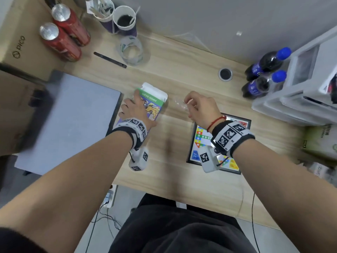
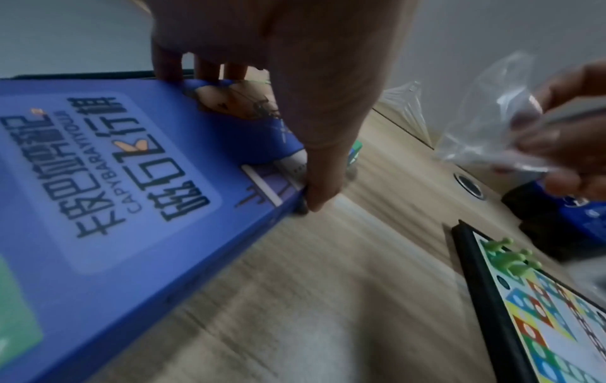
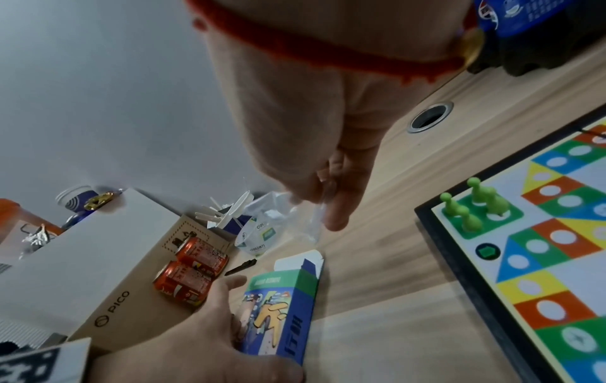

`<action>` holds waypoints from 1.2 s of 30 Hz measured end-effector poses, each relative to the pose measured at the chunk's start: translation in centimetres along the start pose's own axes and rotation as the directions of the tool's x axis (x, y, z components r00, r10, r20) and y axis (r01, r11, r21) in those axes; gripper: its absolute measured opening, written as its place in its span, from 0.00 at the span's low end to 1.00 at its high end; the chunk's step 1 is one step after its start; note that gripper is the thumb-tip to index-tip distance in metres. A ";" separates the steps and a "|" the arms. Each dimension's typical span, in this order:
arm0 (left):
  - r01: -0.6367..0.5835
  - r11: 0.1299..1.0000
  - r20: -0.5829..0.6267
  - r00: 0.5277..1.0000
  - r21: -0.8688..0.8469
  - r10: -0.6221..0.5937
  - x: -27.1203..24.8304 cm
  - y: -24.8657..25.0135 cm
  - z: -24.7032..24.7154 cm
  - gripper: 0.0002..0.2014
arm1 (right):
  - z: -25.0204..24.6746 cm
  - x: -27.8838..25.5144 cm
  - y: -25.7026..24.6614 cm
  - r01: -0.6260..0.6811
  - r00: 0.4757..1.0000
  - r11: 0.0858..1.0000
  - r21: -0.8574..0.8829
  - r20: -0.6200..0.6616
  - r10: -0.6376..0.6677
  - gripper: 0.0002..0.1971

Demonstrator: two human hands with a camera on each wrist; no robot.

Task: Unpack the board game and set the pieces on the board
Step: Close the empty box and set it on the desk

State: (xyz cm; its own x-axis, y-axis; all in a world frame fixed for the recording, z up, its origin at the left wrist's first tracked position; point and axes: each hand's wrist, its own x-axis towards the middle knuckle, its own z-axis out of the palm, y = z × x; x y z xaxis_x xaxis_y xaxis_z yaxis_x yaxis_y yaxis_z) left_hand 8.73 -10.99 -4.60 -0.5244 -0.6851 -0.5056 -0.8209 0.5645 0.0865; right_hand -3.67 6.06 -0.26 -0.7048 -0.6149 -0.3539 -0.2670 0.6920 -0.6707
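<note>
Light wood-grain desktop (image 1: 175, 70) runs under everything, backed by a plain grey wall. Left of the folding game board, the blue-and-green printed cardboard game box (image 1: 152, 102) lies flat with its long axis pointing away from the person and its white end flap open; it is gripped by the left hand (image 1: 135, 111), fingers on one long side and thumb on the other. Between box and board, a thin, crinkled, clear plastic bag (image 1: 180, 105) is pinched in the curled fingertips of the right hand (image 1: 200, 108); whether pieces remain inside cannot be told. The black-framed, glossy, multicoloured game board (image 3: 537, 259) lies just below and right of that hand, which is judged the nearer one for placing. Four small, smooth green plastic pawns (image 3: 472, 207) stand on its green corner.
</note>
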 end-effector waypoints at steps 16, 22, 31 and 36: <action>-0.521 0.849 -0.261 0.834 -0.087 0.486 -8.1 5.7 -8.9 0.68 | -10.0 -2.3 -8.1 0.202 0.973 0.904 -0.377 -0.025 -0.228 0.09; -0.590 0.793 -0.354 0.782 -0.155 0.513 -13.0 8.8 -11.4 0.70 | -14.7 -7.0 -9.4 0.281 0.956 0.949 -0.146 0.129 -0.263 0.19; -0.622 0.730 -0.401 0.769 -0.285 0.499 -16.5 11.6 -13.4 0.64 | -20.4 -11.3 -6.6 0.278 0.888 0.951 -0.139 -0.339 -0.309 0.20; -0.714 0.646 -0.433 0.690 -0.271 0.580 -18.4 13.2 -13.9 0.65 | -20.7 -12.9 -6.5 0.247 0.920 0.969 0.018 -0.319 -0.229 0.23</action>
State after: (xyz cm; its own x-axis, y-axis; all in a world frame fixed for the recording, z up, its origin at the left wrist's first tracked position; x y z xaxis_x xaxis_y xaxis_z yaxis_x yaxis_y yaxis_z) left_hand 4.38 2.67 17.77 -0.9360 -0.3443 0.0728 -0.2175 0.7286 0.6495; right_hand -6.43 17.33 22.21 -0.7967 -0.6033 0.0358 -0.4209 0.5114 -0.7492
